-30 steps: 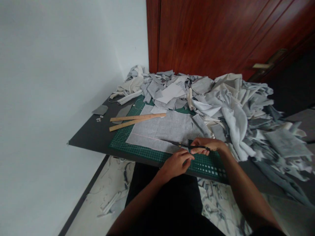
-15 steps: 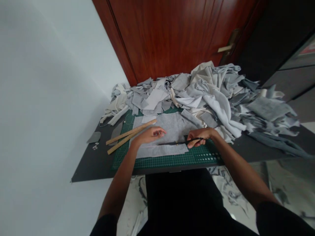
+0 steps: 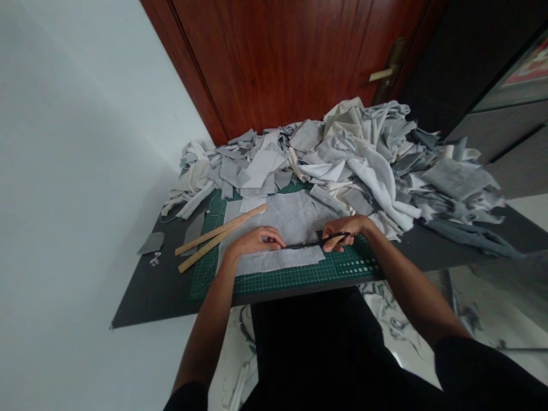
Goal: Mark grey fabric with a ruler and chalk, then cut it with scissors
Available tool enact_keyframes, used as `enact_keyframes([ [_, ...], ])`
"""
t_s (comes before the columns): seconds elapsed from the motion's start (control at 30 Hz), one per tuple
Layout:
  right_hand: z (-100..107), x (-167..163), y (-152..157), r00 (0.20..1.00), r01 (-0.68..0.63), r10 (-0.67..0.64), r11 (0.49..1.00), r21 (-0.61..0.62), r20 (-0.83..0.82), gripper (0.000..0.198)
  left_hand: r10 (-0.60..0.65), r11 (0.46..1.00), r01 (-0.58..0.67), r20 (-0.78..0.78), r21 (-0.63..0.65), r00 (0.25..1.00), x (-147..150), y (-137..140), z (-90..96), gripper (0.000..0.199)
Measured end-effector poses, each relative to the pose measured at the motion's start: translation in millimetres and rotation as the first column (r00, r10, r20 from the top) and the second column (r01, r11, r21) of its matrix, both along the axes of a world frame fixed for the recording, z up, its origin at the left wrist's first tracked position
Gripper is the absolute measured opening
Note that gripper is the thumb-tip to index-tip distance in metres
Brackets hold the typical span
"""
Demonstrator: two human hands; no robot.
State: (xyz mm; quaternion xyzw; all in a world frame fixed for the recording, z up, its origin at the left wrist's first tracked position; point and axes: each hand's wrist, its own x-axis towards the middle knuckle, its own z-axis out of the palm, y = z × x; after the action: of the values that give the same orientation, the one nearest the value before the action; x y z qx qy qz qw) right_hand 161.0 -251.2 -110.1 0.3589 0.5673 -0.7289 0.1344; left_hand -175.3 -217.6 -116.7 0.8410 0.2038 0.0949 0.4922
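Observation:
A pair of black scissors [image 3: 314,244] is in my right hand [image 3: 338,233], with fingers wrapped round the handles. Its blades point left along a slit in a grey fabric piece [image 3: 289,214], parting a strip [image 3: 274,263] on the near side. At the blade tips, my left hand [image 3: 259,240] is down on the cloth, fingers curled and thumb and fingertips drawn together at the cut line. The fabric lies flat on a green cutting mat [image 3: 299,276]. Just left of my left hand, two wooden strips [image 3: 214,242] cross in a narrow V.
A large heap of grey and cream fabric scraps [image 3: 355,148] covers the table's back, against a wooden door [image 3: 278,63]. A white wall [image 3: 85,171] borders the left. A small grey scrap [image 3: 150,244] lies on the dark table [image 3: 141,294]. More scraps lie on the floor.
My left hand has come down from above the fabric to the cut line beside the scissor tips. The blades look more closed. The whole view has shifted slightly.

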Motion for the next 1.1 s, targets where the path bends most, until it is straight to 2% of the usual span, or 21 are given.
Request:
enact_keyframes([
  [0.43, -5.6, 3.9, -4.0, 0.999, 0.044, -0.045, 0.998, 0.052, 0.008, 0.062, 0.041, 0.999, -0.04, 0.032, -0.036, 0.999, -0.7, 0.4, -5.2, 0.03],
  [0.73, -6.8, 4.7, -1.5, 0.998, 0.047, -0.047, 0.999, 0.004, -0.038, 0.062, 0.043, 0.998, -0.042, 0.036, -0.038, 0.998, -0.5, 1.7, -6.7, 0.03],
  [1.1, -13.2, 7.8, -2.0, 0.998, 0.047, -0.045, 0.997, 0.058, -0.041, 0.06, 0.039, 0.998, -0.038, 0.019, -0.045, 0.999, 0.4, 1.4, -5.6, 0.031],
])
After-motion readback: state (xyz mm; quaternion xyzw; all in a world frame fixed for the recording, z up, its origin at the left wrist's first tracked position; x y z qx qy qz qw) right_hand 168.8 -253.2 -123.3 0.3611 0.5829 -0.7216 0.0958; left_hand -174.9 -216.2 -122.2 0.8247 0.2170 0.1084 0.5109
